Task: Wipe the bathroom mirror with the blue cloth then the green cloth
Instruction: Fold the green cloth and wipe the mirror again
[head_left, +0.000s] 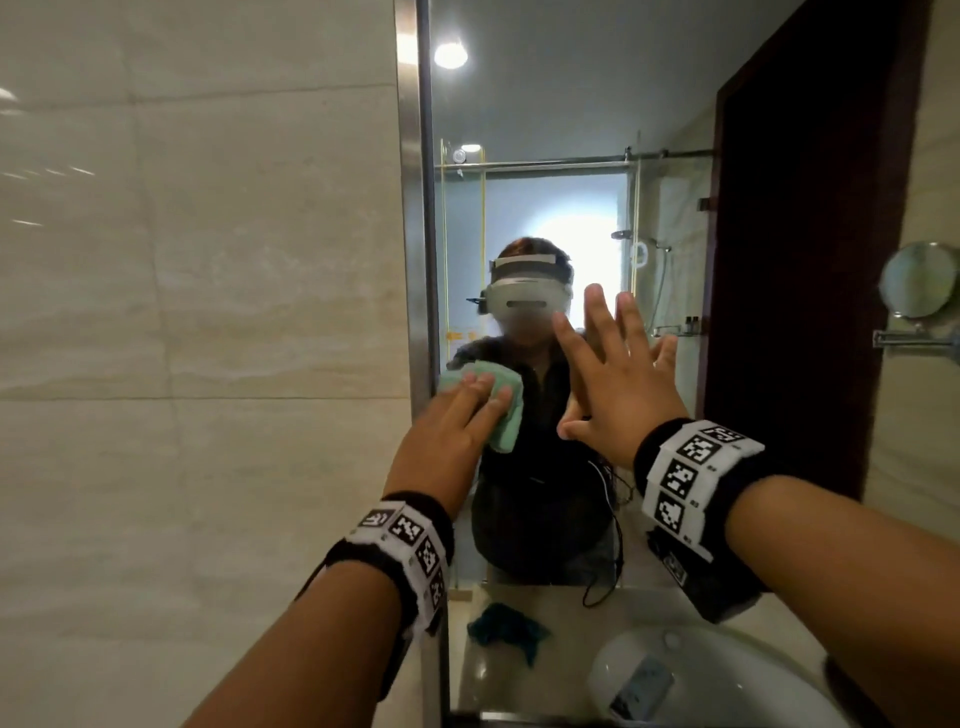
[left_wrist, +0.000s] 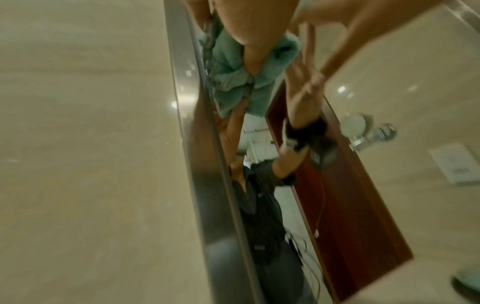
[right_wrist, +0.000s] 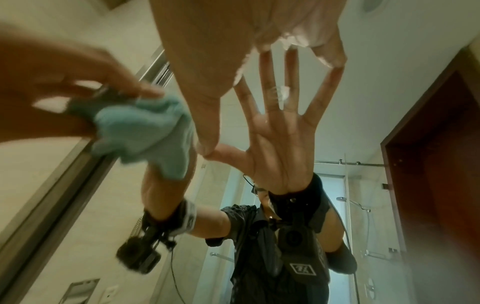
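Observation:
My left hand (head_left: 465, 413) presses a bunched green cloth (head_left: 501, 434) against the bathroom mirror (head_left: 571, 130), close to its steel left edge, with the fingers lying fairly straight over the cloth. The left wrist view shows the green cloth (left_wrist: 228, 67) squeezed between my left hand (left_wrist: 249, 30) and the glass. My right hand (head_left: 618, 384) lies flat on the mirror beside it, fingers spread, holding nothing. From the right wrist I see the right hand (right_wrist: 202, 72) meet its reflection, with the green cloth (right_wrist: 140, 131) to its left. A dark blue cloth (head_left: 506, 626) lies crumpled on the counter below.
A white sink (head_left: 727, 670) sits in the counter at the lower right. Beige wall tiles (head_left: 208, 312) run left of the mirror frame. A dark wooden panel (head_left: 805, 260) borders the mirror on the right, with a round shaving mirror (head_left: 917, 280) on the wall beyond.

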